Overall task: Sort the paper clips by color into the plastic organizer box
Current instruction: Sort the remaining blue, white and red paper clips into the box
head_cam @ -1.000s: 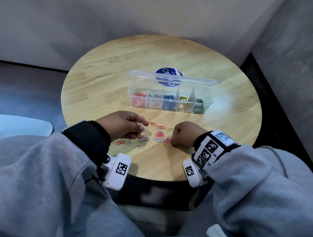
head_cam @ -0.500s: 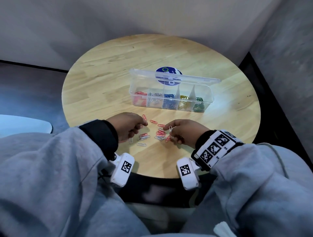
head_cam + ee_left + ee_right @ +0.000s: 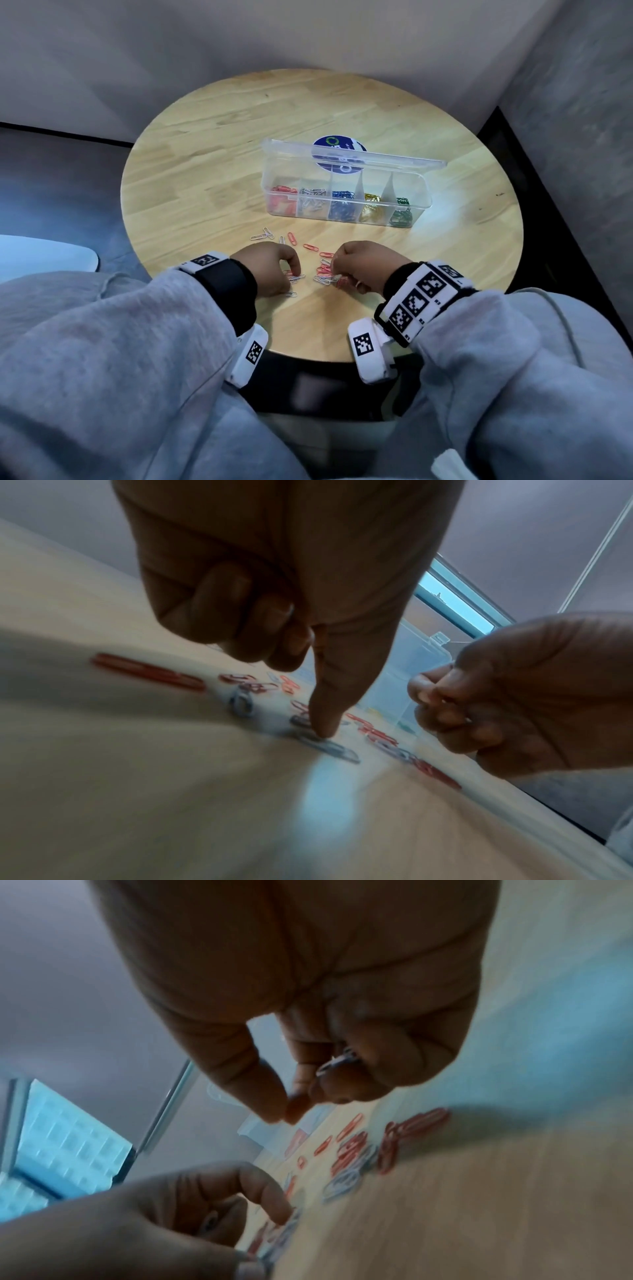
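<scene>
A clear plastic organizer box [image 3: 346, 202] stood open near the middle of the round wooden table [image 3: 205, 171], its hinged lid [image 3: 356, 157] raised behind it, and its five compartments ran in a row: red clips [image 3: 283, 200] at the left end, then silver or white ones [image 3: 312, 202], blue ones [image 3: 342, 205], gold ones [image 3: 371, 207], and green ones [image 3: 401, 210] at the right end. A round blue sticker [image 3: 339, 145] showed on the tabletop behind the lid. The unsorted paper clips [image 3: 323, 270] lay loose on the wood between the box and the table's near edge, a small scatter of thin red and silver wire loops, some overlapping in a little heap between the two hands and a few silver ones [image 3: 263, 235] lying apart to the left. The left hand [image 3: 270, 270] had most fingers curled into the palm while its extended index finger [image 3: 325, 710] pressed down on a silver clip [image 3: 329, 746] flat on the table. The right hand [image 3: 366, 265] hovered just above the heap with fingers curled, gripping a silver clip [image 3: 337, 1060] tucked among the curled fingers, while its thumb and index fingertip met below; whether they pinched anything could not be told. Both wrists wore bands with black-and-white markers [image 3: 421, 298], over grey sleeves [image 3: 120, 342].
</scene>
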Action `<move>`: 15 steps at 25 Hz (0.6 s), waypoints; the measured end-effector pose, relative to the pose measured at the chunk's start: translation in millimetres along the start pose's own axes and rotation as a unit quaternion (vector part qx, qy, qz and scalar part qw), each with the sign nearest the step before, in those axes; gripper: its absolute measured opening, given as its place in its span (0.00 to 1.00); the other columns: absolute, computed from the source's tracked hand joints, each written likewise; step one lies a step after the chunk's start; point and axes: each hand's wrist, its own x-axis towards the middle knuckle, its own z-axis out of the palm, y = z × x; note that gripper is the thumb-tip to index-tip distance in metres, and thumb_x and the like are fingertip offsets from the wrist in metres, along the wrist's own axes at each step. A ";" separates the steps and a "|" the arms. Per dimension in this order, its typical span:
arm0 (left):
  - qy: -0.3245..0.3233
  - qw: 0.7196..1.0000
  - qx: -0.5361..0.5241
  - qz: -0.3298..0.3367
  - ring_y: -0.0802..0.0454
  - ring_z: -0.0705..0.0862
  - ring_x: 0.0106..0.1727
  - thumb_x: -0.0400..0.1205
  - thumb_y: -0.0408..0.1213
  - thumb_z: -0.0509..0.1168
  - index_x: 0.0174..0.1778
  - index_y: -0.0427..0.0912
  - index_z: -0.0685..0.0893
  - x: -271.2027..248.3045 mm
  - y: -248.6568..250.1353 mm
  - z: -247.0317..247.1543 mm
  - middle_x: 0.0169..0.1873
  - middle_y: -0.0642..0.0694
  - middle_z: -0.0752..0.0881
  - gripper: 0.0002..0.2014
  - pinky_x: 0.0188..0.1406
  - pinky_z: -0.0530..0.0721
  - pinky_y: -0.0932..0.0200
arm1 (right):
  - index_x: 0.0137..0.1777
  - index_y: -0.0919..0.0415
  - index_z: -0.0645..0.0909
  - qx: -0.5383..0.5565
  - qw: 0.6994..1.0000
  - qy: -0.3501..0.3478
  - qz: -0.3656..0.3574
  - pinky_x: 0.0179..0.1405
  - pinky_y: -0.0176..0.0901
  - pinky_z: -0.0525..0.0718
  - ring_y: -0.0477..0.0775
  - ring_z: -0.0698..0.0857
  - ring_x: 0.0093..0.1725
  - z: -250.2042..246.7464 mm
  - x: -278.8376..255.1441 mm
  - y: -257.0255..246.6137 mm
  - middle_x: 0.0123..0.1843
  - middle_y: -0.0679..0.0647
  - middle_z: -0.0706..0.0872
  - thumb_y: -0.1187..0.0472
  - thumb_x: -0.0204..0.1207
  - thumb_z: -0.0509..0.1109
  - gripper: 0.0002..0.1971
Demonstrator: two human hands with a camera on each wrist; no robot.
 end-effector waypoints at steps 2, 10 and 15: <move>0.011 1.000 0.015 0.008 0.56 0.74 0.32 0.70 0.34 0.70 0.43 0.53 0.82 0.3 0.8 0.0 0.28 0.58 0.74 0.10 0.26 0.67 0.64 | 0.35 0.57 0.77 -0.098 0.994 0.031 -0.042 0.24 0.32 0.75 0.45 0.80 0.26 0.2 -1.8 3.7 0.32 0.51 0.82 0.67 0.72 0.67 0.07; 0.003 0.998 0.062 0.028 0.50 0.76 0.40 0.71 0.33 0.68 0.40 0.54 0.79 6.8 4.6 0.4 0.29 0.56 0.74 0.10 0.29 0.68 0.61 | 0.45 0.52 0.78 -0.337 0.936 0.063 -0.084 0.38 0.39 0.77 0.51 0.79 0.45 7.4 2.0 2.9 0.40 0.46 0.78 0.60 0.71 0.70 0.04; 0.002 0.998 0.062 0.032 0.49 0.77 0.40 0.71 0.34 0.69 0.39 0.51 0.77 8.8 7.1 0.7 0.31 0.54 0.76 0.09 0.30 0.69 0.61 | 0.42 0.54 0.75 -0.383 0.919 0.044 -0.081 0.39 0.40 0.73 0.53 0.79 0.48 10.9 5.3 -1.1 0.44 0.49 0.80 0.55 0.71 0.72 0.08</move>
